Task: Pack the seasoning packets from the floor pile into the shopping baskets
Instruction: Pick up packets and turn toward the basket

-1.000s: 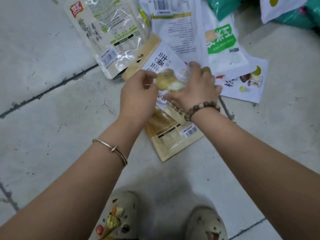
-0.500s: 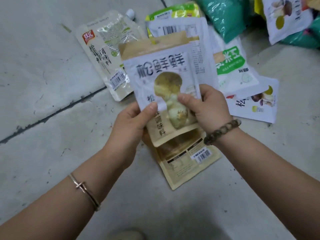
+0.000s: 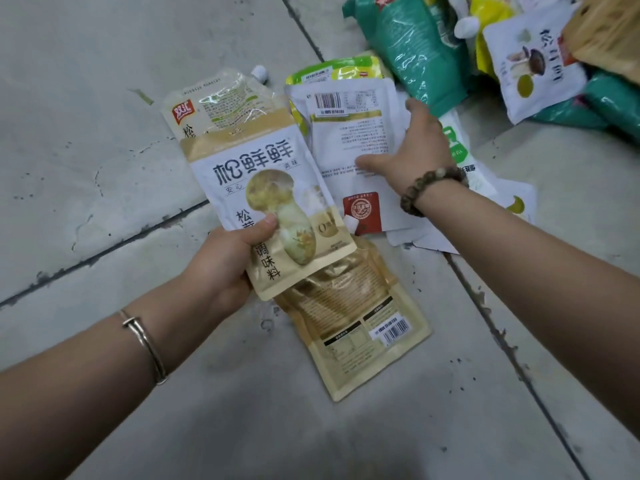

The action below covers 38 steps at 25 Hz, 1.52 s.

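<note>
My left hand [image 3: 228, 258] grips a white and tan mushroom seasoning packet [image 3: 266, 188] by its lower left corner, holding it above the floor. My right hand [image 3: 412, 147] reaches over a white packet [image 3: 349, 140] lying back side up in the pile, thumb on its face and fingers at its right edge. A tan packet [image 3: 353, 327] with a barcode lies on the floor under the held one. A clear spouted pouch [image 3: 214, 102] with a red logo lies behind it. No shopping basket is in view.
More packets lie at the upper right: green bags [image 3: 412, 46], a white mushroom packet [image 3: 533, 64], a yellow-green one [image 3: 343, 69] and a green-labelled white one [image 3: 457, 147]. The floor [image 3: 86, 150] is grey concrete with dark seams.
My right hand let go of the mushroom packet and moved right onto the white packet in the pile. My left hand alone now holds the mushroom packet, which was lifted off the floor.
</note>
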Each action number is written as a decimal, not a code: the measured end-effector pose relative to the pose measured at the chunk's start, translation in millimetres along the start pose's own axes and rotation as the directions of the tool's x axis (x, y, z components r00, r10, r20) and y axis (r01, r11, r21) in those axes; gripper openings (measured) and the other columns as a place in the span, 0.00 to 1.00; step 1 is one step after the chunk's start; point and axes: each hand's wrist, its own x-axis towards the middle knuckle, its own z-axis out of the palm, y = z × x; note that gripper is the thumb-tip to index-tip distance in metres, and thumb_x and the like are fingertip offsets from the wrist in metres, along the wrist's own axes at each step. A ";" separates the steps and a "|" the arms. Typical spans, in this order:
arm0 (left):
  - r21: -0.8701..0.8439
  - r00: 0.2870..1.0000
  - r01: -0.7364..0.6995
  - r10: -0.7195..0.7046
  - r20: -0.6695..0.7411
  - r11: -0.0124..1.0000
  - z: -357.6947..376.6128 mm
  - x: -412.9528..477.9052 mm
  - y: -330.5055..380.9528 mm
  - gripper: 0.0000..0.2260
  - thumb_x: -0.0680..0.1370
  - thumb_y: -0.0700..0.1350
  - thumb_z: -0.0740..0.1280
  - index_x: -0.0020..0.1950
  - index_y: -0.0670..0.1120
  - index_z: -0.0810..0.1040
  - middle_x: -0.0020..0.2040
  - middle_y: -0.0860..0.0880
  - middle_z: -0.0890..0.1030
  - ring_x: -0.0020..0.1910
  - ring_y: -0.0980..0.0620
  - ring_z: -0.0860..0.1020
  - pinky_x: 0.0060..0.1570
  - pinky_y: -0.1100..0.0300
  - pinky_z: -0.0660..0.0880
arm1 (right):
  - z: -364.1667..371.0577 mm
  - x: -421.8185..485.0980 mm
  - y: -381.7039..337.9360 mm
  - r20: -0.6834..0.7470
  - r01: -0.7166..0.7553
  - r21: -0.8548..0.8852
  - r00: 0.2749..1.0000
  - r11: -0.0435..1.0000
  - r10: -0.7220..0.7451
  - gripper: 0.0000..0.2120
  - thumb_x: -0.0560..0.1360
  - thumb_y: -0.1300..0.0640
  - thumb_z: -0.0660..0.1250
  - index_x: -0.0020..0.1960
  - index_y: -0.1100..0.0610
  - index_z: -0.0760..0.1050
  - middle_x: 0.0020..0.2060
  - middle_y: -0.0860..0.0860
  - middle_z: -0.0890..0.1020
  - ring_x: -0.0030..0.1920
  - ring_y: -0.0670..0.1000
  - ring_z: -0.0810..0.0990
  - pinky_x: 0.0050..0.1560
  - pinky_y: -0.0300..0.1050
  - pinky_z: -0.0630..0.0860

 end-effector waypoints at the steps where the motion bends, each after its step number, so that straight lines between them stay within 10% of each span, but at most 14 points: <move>1: 0.009 1.000 0.005 -0.005 -0.004 1.000 -2.4 0.0 -1.0 0.05 0.77 0.40 0.65 0.51 0.45 0.79 0.42 0.48 0.86 0.39 0.50 0.84 0.33 0.54 0.81 | 2.8 2.2 -2.4 0.021 -0.002 -0.060 1.000 0.998 0.003 0.49 0.63 0.43 0.76 0.75 0.52 0.52 0.70 0.56 0.65 0.69 0.57 0.65 0.66 0.58 0.66; 9: 0.089 0.998 -0.045 0.049 -0.041 0.995 -11.5 0.6 6.1 0.05 0.78 0.39 0.65 0.52 0.45 0.79 0.41 0.49 0.85 0.39 0.50 0.84 0.32 0.55 0.80 | 4.1 17.5 0.5 0.078 -0.109 0.114 0.992 0.987 0.100 0.22 0.69 0.48 0.73 0.57 0.60 0.76 0.55 0.54 0.80 0.56 0.56 0.78 0.58 0.52 0.75; 16: 0.157 0.987 -0.141 0.152 -0.057 0.977 -14.0 -8.8 5.7 0.05 0.80 0.43 0.63 0.50 0.50 0.78 0.44 0.51 0.85 0.41 0.53 0.84 0.38 0.56 0.79 | -52.1 -11.5 25.5 -0.227 0.055 0.529 0.971 0.847 0.078 0.12 0.73 0.60 0.67 0.56 0.60 0.76 0.49 0.48 0.80 0.47 0.44 0.79 0.42 0.29 0.75; 22: 0.035 0.992 -0.085 0.082 0.094 0.996 -0.6 -24.7 11.8 0.19 0.81 0.57 0.55 0.63 0.49 0.76 0.56 0.48 0.83 0.53 0.49 0.82 0.53 0.50 0.77 | -57.5 -49.9 15.7 -0.075 0.055 0.723 0.997 0.688 -0.001 0.18 0.66 0.59 0.68 0.56 0.60 0.76 0.50 0.53 0.82 0.50 0.52 0.82 0.54 0.50 0.79; 29: 0.005 0.978 0.033 -0.034 0.206 0.999 5.9 -56.8 -6.8 0.14 0.76 0.41 0.66 0.61 0.43 0.78 0.54 0.44 0.83 0.52 0.45 0.82 0.49 0.52 0.80 | -9.8 -95.2 -12.0 0.177 0.076 0.644 0.954 0.762 -0.244 0.18 0.72 0.71 0.64 0.58 0.56 0.71 0.50 0.54 0.79 0.51 0.54 0.80 0.51 0.49 0.77; 38: 0.001 0.997 0.044 -0.044 -0.066 0.999 -58.9 -49.8 -5.7 0.11 0.76 0.40 0.67 0.57 0.44 0.79 0.49 0.47 0.85 0.45 0.49 0.84 0.38 0.54 0.82 | 28.1 -95.2 5.0 0.357 -0.057 -0.026 0.932 0.998 0.062 0.43 0.64 0.46 0.77 0.71 0.56 0.59 0.64 0.55 0.73 0.62 0.57 0.73 0.58 0.49 0.71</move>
